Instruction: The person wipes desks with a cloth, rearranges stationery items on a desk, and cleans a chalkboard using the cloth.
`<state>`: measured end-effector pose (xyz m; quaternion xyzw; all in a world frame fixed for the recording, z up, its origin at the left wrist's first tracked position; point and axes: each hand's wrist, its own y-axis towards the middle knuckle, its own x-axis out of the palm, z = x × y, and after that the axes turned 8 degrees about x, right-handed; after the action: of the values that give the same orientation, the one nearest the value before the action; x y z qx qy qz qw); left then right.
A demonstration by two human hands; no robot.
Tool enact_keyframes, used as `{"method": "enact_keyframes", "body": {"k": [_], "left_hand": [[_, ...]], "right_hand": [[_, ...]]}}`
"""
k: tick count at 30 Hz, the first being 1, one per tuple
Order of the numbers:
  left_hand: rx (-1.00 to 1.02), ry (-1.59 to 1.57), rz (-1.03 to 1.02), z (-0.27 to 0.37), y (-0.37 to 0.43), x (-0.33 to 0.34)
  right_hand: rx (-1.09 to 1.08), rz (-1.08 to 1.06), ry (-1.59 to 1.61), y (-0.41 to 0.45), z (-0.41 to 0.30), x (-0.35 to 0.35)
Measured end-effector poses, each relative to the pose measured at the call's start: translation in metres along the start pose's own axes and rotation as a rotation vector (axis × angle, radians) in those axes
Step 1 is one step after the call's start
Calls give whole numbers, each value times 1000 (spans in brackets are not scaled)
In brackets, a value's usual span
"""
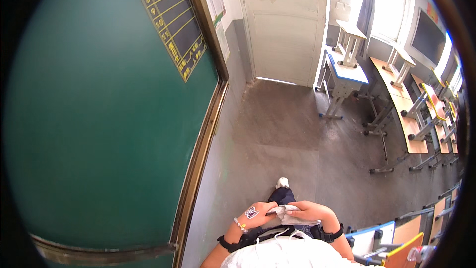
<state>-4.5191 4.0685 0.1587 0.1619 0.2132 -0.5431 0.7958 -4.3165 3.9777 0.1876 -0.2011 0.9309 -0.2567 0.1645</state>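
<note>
A light grey cloth (288,214) is held in front of my waist, gripped at both ends. My left hand (260,214), with a sticker on its back and a bead bracelet at the wrist, has its fingers closed on the cloth's left part. On the right part of the cloth, my right hand (308,210) presses with thumb and fingers. The cloth looks bunched or folded between them. To my left rises a large green chalkboard (111,119) with a metal-coloured frame and a chalk ledge (200,156); neither hand touches it.
Ahead is a closed white door (284,26). A blue-edged desk (346,69) with an upturned stool on it stands beside the door. Rows of wooden desks (401,108) line the right side. Near my right elbow are a yellow-edged board (405,251) and a plastic bottle (420,253).
</note>
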Motion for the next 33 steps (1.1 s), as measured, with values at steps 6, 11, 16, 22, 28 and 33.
{"method": "enact_keyframes", "body": {"k": [6, 11, 16, 22, 28, 33], "left_hand": [[-69, 65, 25, -26, 100, -62], [-173, 36, -74, -41, 166, -100], [-446, 240, 69, -72, 198, -132], [-671, 516, 309, -74, 222, -204], [-262, 744, 1006, -33, 241, -300], [-52, 926, 1734, -51, 243, -335]], "right_hand": [[-20, -42, -95, 67, -17, -117], [-173, -198, -81, 131, -3, -204], [-112, 9, -137, 171, -32, -255], [-205, 461, 12, 238, -76, -314], [-703, 674, -63, 317, -225, -352], [-1578, 698, -568, 349, -376, -334]]}}
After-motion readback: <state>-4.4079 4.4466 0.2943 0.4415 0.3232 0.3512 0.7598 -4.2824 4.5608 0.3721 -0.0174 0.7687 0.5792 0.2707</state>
